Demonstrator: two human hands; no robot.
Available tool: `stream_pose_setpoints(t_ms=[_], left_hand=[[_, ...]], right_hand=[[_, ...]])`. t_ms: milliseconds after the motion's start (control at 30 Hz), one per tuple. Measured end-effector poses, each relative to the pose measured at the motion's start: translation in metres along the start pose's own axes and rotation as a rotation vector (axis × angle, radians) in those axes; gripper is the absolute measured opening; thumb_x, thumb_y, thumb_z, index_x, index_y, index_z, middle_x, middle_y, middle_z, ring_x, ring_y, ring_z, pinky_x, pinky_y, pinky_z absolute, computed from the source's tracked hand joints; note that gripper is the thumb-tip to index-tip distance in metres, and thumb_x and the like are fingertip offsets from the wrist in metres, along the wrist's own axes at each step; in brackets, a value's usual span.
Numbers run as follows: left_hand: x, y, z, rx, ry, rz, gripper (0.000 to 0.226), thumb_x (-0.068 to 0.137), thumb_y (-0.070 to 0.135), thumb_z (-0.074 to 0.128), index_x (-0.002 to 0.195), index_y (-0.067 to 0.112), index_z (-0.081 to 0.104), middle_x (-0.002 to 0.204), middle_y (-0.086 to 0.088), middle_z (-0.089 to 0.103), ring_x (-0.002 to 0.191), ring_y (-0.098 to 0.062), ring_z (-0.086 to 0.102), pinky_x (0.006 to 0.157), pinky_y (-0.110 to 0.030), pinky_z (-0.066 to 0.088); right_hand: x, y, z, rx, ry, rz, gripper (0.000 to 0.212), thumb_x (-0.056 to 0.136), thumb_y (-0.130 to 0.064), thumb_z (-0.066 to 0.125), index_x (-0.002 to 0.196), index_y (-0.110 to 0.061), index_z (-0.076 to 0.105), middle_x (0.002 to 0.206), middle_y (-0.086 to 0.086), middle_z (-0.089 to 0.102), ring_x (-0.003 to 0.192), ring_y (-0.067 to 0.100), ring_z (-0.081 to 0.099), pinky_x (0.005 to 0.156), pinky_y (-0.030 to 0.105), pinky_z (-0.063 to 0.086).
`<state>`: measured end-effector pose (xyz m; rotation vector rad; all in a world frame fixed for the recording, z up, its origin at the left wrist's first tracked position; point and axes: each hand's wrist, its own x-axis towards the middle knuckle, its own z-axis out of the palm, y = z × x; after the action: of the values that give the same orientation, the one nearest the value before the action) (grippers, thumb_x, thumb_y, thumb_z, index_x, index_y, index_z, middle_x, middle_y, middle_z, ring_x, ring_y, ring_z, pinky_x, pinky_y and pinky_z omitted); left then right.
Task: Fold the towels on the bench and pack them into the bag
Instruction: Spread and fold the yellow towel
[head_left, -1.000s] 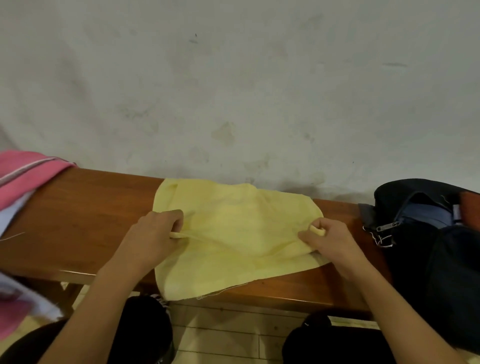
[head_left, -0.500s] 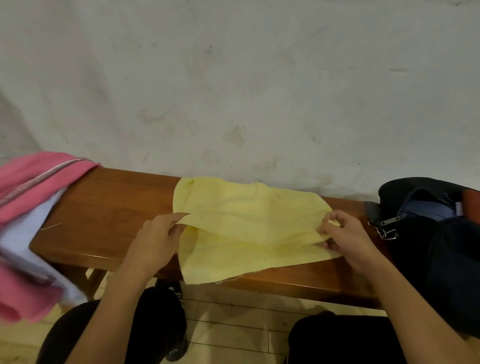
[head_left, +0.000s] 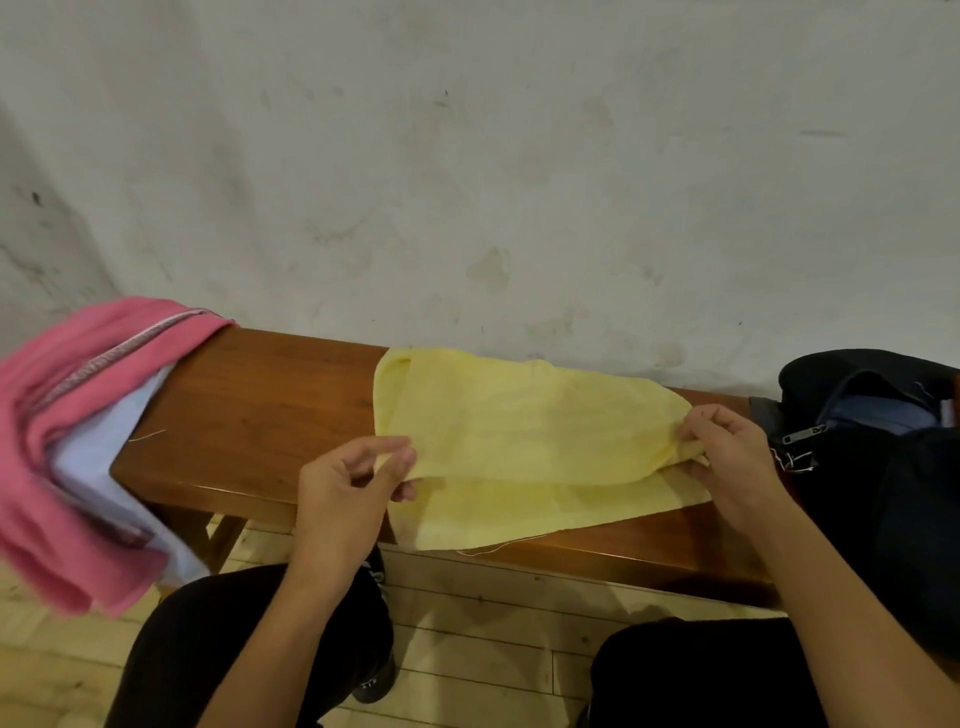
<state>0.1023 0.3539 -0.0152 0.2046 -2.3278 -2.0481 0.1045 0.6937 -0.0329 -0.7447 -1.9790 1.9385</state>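
Note:
A pale yellow towel (head_left: 524, 431) lies across the middle of the brown wooden bench (head_left: 260, 410), its near edge hanging over the front. My left hand (head_left: 353, 483) pinches the towel's left edge between thumb and fingers. My right hand (head_left: 727, 452) pinches the right end, where the cloth bunches into a fold. The upper layer is lifted and doubled over the lower one. A dark bag (head_left: 878, 431) sits open at the bench's right end, showing a blue lining and a zip pull. More towels, pink (head_left: 78, 395) over white (head_left: 98, 457), hang off the left end.
A stained white wall (head_left: 467, 182) rises directly behind the bench. Below is a light wooden plank floor (head_left: 493, 623), with my dark-trousered knees at the bottom of the view. Bare bench wood lies between the pink pile and the yellow towel.
Both hands have lifted the towel's pinched fold and drawn it toward me over the lower layer. The view has shifted left, showing more of the pink and white pile.

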Motion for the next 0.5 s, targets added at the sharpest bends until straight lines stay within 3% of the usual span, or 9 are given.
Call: stream_pose_setpoints(t_ms=[133, 200, 267, 333, 433, 500], left_hand=[[-0.013, -0.016, 0.004, -0.061, 0.059, -0.224, 0.031, 0.082, 0.018, 0.076, 0.106, 0.022, 0.058, 0.087, -0.003, 0.074, 0.072, -0.016, 0.073, 0.069, -0.030, 0.056], [-0.015, -0.028, 0.005, 0.012, 0.019, -0.300, 0.021, 0.082, 0.020, 0.077, 0.099, 0.015, 0.065, 0.087, -0.003, 0.074, 0.076, -0.016, 0.073, 0.073, -0.029, 0.055], [-0.016, -0.035, 0.006, 0.084, -0.030, -0.278, 0.011, 0.086, 0.022, 0.074, 0.086, 0.012, 0.072, 0.081, -0.002, 0.074, 0.081, -0.016, 0.070, 0.070, -0.024, 0.049], [-0.017, -0.038, 0.007, 0.108, -0.049, -0.264, 0.015, 0.089, 0.024, 0.072, 0.079, 0.013, 0.074, 0.083, -0.001, 0.072, 0.087, -0.018, 0.064, 0.070, -0.024, 0.047], [-0.017, -0.042, 0.007, 0.065, -0.059, -0.330, 0.018, 0.089, 0.024, 0.071, 0.078, 0.010, 0.072, 0.089, -0.005, 0.071, 0.092, -0.023, 0.064, 0.084, -0.039, 0.056], [-0.017, -0.043, 0.005, -0.024, -0.087, -0.404, 0.016, 0.091, 0.020, 0.068, 0.087, 0.005, 0.070, 0.096, -0.012, 0.071, 0.092, -0.030, 0.069, 0.085, -0.045, 0.059]], right_hand=[[0.005, 0.003, -0.005, -0.055, -0.035, 0.044, 0.019, 0.094, -0.007, 0.058, 0.075, -0.006, 0.055, 0.091, 0.004, 0.051, 0.089, 0.018, 0.051, 0.077, 0.039, 0.052], [0.007, 0.008, -0.009, -0.138, -0.053, 0.048, 0.021, 0.091, -0.016, 0.067, 0.076, -0.007, 0.056, 0.088, 0.008, 0.055, 0.088, 0.023, 0.055, 0.081, 0.042, 0.050], [0.007, 0.011, -0.011, -0.277, -0.040, 0.007, 0.027, 0.089, -0.018, 0.072, 0.071, -0.008, 0.055, 0.083, 0.012, 0.053, 0.083, 0.027, 0.052, 0.076, 0.042, 0.047], [0.006, 0.012, -0.010, -0.354, -0.041, -0.014, 0.026, 0.088, -0.013, 0.071, 0.071, -0.006, 0.053, 0.080, 0.013, 0.051, 0.078, 0.026, 0.047, 0.066, 0.037, 0.042], [0.003, 0.013, -0.011, -0.417, -0.051, -0.040, 0.016, 0.089, -0.009, 0.068, 0.078, -0.003, 0.057, 0.080, 0.009, 0.050, 0.077, 0.021, 0.046, 0.061, 0.030, 0.037], [0.001, 0.013, -0.013, -0.458, -0.044, -0.051, 0.009, 0.089, -0.008, 0.067, 0.085, -0.003, 0.061, 0.090, 0.006, 0.057, 0.085, 0.018, 0.050, 0.062, 0.028, 0.037]])
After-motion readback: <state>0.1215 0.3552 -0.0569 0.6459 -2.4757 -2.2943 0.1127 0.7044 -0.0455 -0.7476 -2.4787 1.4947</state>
